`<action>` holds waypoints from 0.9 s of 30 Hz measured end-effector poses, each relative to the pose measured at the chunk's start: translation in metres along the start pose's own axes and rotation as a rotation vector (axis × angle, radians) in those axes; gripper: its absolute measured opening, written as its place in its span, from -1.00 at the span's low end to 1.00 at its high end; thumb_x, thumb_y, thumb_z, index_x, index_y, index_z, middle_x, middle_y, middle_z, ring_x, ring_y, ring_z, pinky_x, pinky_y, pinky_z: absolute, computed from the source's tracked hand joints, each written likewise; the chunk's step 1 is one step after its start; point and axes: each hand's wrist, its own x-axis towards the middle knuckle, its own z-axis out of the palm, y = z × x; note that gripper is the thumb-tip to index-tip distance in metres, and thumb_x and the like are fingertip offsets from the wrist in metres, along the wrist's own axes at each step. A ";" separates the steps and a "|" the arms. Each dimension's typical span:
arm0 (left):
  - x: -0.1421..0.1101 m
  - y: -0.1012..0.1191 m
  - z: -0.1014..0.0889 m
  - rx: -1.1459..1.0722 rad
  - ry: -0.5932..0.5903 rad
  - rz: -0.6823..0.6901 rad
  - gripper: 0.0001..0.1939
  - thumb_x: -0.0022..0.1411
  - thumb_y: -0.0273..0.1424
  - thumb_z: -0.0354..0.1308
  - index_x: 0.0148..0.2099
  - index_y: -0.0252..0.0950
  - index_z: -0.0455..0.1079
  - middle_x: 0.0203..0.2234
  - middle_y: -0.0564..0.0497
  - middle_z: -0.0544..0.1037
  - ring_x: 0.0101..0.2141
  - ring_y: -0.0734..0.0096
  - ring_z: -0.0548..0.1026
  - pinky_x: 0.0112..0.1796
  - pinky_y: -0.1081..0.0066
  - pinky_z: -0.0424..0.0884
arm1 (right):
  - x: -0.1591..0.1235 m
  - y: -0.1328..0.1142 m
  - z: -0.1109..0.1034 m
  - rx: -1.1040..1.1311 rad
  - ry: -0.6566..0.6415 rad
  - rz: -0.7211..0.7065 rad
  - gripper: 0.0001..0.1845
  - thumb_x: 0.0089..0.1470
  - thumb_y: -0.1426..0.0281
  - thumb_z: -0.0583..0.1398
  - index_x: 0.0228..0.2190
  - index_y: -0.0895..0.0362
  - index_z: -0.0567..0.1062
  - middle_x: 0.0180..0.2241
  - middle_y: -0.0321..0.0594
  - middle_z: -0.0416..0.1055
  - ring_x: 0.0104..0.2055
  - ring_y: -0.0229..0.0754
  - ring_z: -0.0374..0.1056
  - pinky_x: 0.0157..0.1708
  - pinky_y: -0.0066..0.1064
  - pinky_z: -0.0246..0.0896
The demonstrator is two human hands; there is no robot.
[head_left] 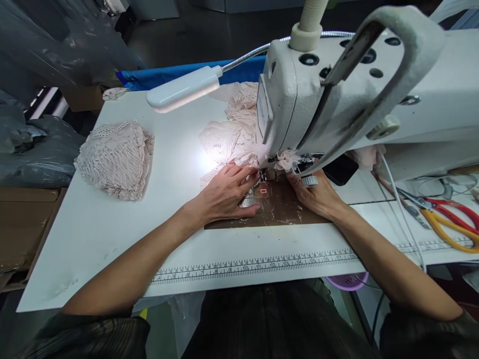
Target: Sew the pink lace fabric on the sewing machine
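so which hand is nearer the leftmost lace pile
Left: the left hand is apart from the leftmost lace pile, to its right; the right hand is farther right.

There are two hands, the left hand (228, 194) and the right hand (316, 194), and one sewing machine (284, 99) on one desk (93, 224). Lace lies in three lots: one stack (118, 159) by the left edge, one small bundle (116, 93) at the far left corner, and one heap (228, 139) reaching toward the far edge; the pieces in each cannot be counted. One lamp (183, 89), one phone (341, 169) and one printed ruler (254, 266) along the near edge also show. Toward the right edge are two scissor loops, one red (454, 205), one yellow (437, 224). One purple basket (348, 282) sits below the near edge.
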 end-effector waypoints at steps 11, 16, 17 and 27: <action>-0.002 -0.001 -0.001 -0.068 -0.074 -0.076 -0.36 0.34 -0.08 -0.04 0.28 -0.45 0.15 0.13 -0.29 0.35 0.13 0.00 0.30 0.21 -0.07 0.03 | -0.011 -0.003 0.008 -0.021 0.247 -0.063 -0.74 0.16 0.42 0.06 -0.12 0.14 0.43 -0.11 0.04 0.32 0.00 0.08 0.25 0.02 0.01 0.21; -0.006 0.013 -0.011 -0.032 -0.133 -0.200 -0.39 0.40 -0.08 -0.13 0.30 -0.41 0.11 0.21 -0.28 0.28 0.22 -0.06 0.20 0.18 -0.12 0.05 | -0.010 -0.008 0.008 0.073 0.315 -0.082 -0.84 0.16 0.42 0.06 -0.26 0.14 0.43 -0.16 0.02 0.32 -0.07 0.00 0.28 -0.10 -0.12 0.29; -0.007 0.016 -0.014 -0.017 -0.149 -0.226 -0.39 0.41 -0.07 -0.14 0.30 -0.41 0.12 0.22 -0.28 0.27 0.21 -0.08 0.21 0.14 -0.09 0.12 | -0.010 -0.009 0.008 0.093 0.325 -0.082 -0.85 0.16 0.42 0.07 -0.28 0.14 0.43 -0.17 0.01 0.32 -0.08 0.00 0.29 -0.12 -0.13 0.29; 0.038 -0.029 -0.024 0.200 -0.181 0.085 -0.61 0.20 -0.66 -0.16 -0.14 -0.32 0.46 -0.27 -0.13 0.51 -0.22 0.27 0.42 -0.08 0.19 0.26 | -0.005 -0.011 0.007 0.325 0.304 0.042 -0.84 0.13 0.29 0.10 -0.39 0.10 0.41 -0.31 -0.13 0.38 -0.25 -0.11 0.33 -0.24 -0.23 0.32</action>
